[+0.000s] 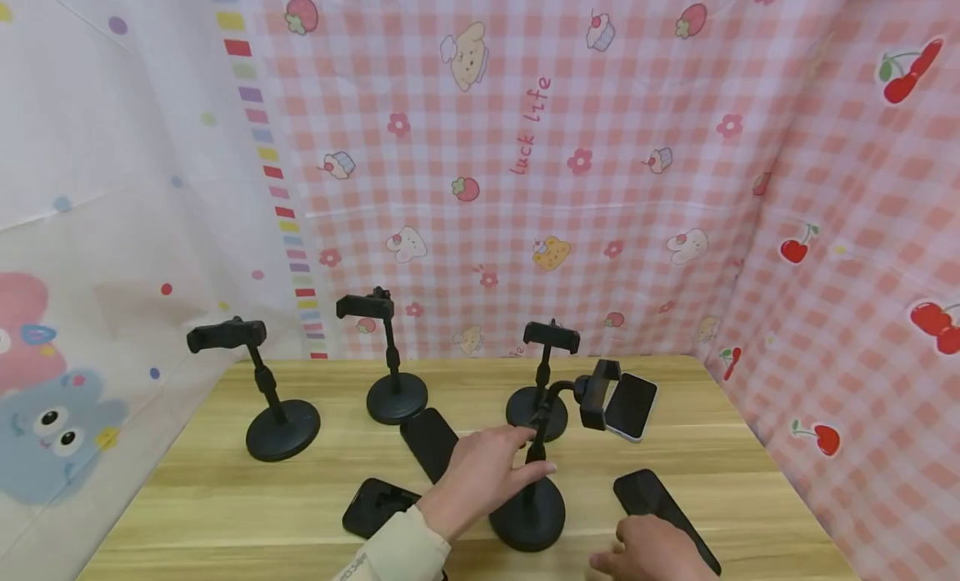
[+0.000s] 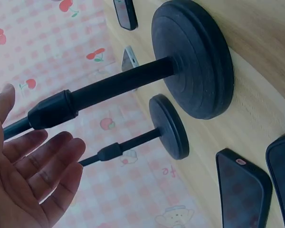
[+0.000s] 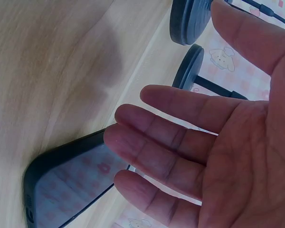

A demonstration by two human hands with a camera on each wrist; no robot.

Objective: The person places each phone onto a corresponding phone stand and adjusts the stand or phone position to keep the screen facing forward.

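Observation:
My left hand [image 1: 487, 473] is at the pole of the nearest black phone stand [image 1: 528, 514]. In the left wrist view, the thumb lies on one side of the pole and the loosely bent fingers [image 2: 50, 166] on the other, not closed round it. This stand's clamp [image 1: 598, 395] is turned to the right on a bent neck. My right hand [image 1: 652, 552] hovers by a black phone [image 1: 652, 498] at the front right. Its fingers [image 3: 154, 152] are extended in the right wrist view and overlap the phone's edge there; the palm holds nothing.
Behind are other black phone stands: one at left [image 1: 282, 431], one left of centre [image 1: 397, 398], one just behind the nearest [image 1: 551, 339]. Phones lie left of my left hand [image 1: 431, 439], lower left [image 1: 375, 506] and back right, white-edged [image 1: 632, 406]. Patterned cloth [image 1: 525, 214] hangs round the wooden table.

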